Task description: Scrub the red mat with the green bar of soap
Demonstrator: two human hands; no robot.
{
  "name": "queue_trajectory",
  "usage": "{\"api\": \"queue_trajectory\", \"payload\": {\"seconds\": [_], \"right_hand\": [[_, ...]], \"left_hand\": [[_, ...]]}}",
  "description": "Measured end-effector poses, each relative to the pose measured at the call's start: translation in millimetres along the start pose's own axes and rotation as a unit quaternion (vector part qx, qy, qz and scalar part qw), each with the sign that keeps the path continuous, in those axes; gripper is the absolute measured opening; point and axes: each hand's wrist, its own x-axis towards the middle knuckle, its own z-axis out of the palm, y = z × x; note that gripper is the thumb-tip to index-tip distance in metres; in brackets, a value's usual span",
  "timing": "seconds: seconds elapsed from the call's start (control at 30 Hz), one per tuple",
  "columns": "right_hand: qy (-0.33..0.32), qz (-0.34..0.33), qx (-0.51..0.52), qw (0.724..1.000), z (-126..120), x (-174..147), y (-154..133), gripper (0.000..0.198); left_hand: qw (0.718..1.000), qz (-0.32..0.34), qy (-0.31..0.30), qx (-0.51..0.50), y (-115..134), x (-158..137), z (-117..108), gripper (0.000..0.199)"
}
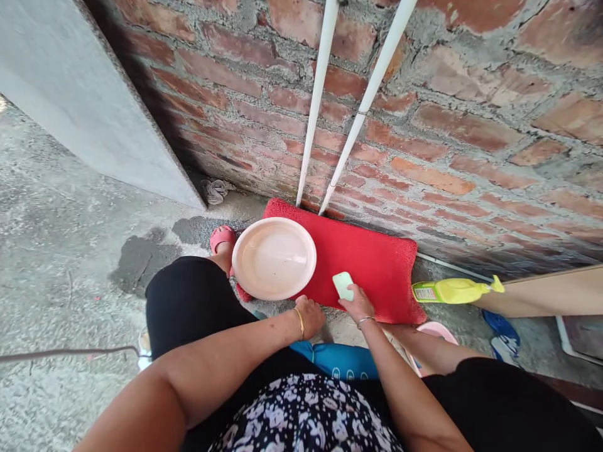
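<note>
A red mat (367, 257) with a fuzzy border lies in front of me. My right hand (360, 305) is closed on a pale green, rounded block that looks like a bar of soap (343, 285), over the mat's near part. To its left my left hand (311, 316), with a gold bangle at the wrist, is curled shut at the mat's near edge. What its fingers hold, if anything, is hidden. A pale pink basin (274, 258) with water in it stands at the mat's left end, just beyond my left hand.
A yellow pump bottle (455, 290) lies right of the mat. A pink container (439, 331) is partly hidden by my right leg, near a blue slipper (503, 336). Two white pipes (348, 141) run down the brick wall (471, 144). A grey slab (101, 94) leans at left.
</note>
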Motion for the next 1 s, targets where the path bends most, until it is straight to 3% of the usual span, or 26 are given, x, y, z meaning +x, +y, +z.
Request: {"api": "queue_trajectory", "payload": {"seconds": [0.1,0.17,0.3,0.43,0.57,0.67,0.73,0.8,0.87,0.9,1.0], "right_hand": [[0.032,0.117,0.038,0.992,-9.6,0.6,41.4,0.050],[0.051,0.139,0.045,0.988,-12.6,0.4,44.7,0.050],[0.075,0.043,0.039,0.996,-7.3,1.3,-1.2,0.045],[0.041,-0.060,0.012,0.997,0.7,5.7,-44.1,0.046],[-0.001,-0.043,0.017,0.999,5.6,8.7,-43.4,0.048],[-0.009,-0.042,0.018,0.999,9.4,11.9,-35.2,0.048],[-0.013,-0.045,0.011,0.999,12.3,14.1,-33.2,0.048],[-0.014,-0.054,0.011,0.998,14.9,15.3,-33.5,0.048],[-0.008,-0.061,0.012,0.998,16.7,15.3,-34.8,0.048],[-0.006,-0.063,0.013,0.998,17.1,15.0,-35.4,0.047],[-0.009,-0.067,0.012,0.998,15.9,13.9,-37.0,0.046]], "left_hand": [[1.000,0.010,0.013,-0.006,3.3,-0.7,1.9,0.027],[1.000,0.021,0.006,-0.006,5.5,-0.8,2.1,0.027],[1.000,0.021,-0.007,0.001,3.8,0.8,1.1,0.028],[1.000,0.005,-0.026,0.002,-3.3,3.8,3.5,0.030],[0.999,-0.001,-0.027,-0.025,-9.0,1.7,6.4,0.031],[0.999,-0.023,-0.015,-0.042,-20.3,-11.4,-3.3,0.029],[0.997,-0.050,0.026,-0.049,-34.8,-30.4,-18.0,0.029],[0.987,-0.085,0.108,-0.079,-53.3,-59.0,-35.7,0.033],[0.953,-0.131,0.227,-0.153,-70.9,-94.3,-51.2,0.033],[0.920,-0.148,0.298,-0.209,-77.7,-112.7,-56.4,0.032],[0.767,-0.184,0.462,-0.404,-86.0,-161.1,-59.3,0.027]]}}
